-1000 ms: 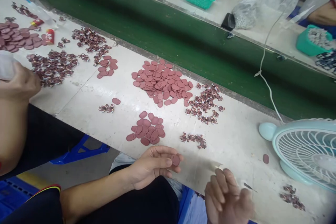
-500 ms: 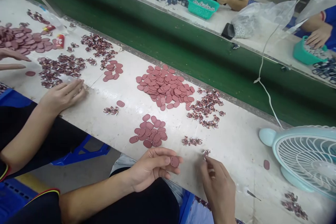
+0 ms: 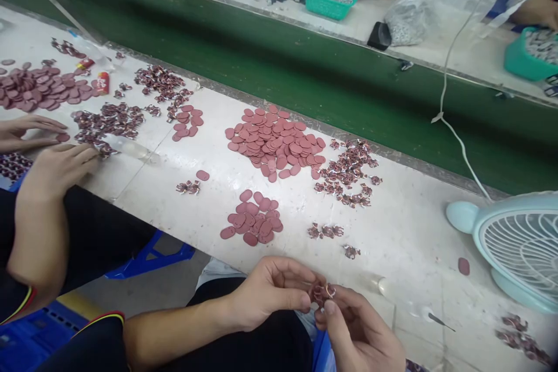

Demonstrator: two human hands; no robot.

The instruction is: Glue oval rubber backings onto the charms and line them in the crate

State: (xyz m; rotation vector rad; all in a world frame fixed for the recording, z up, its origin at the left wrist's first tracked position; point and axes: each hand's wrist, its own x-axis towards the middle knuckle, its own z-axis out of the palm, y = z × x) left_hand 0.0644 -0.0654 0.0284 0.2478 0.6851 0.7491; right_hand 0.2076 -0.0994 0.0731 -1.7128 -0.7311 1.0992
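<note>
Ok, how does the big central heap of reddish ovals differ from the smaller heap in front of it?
The big heap has many more pieces and spreads wider than the small heap. The big heap lies toward the table's far edge; the small heap lies nearer the person. Both are loose piles of flat, reddish oval pieces on the white tabletop.

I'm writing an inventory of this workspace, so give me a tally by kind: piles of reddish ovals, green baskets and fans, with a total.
Piles of reddish ovals: 4
Green baskets: 2
Fan: 1
Total: 7
</note>
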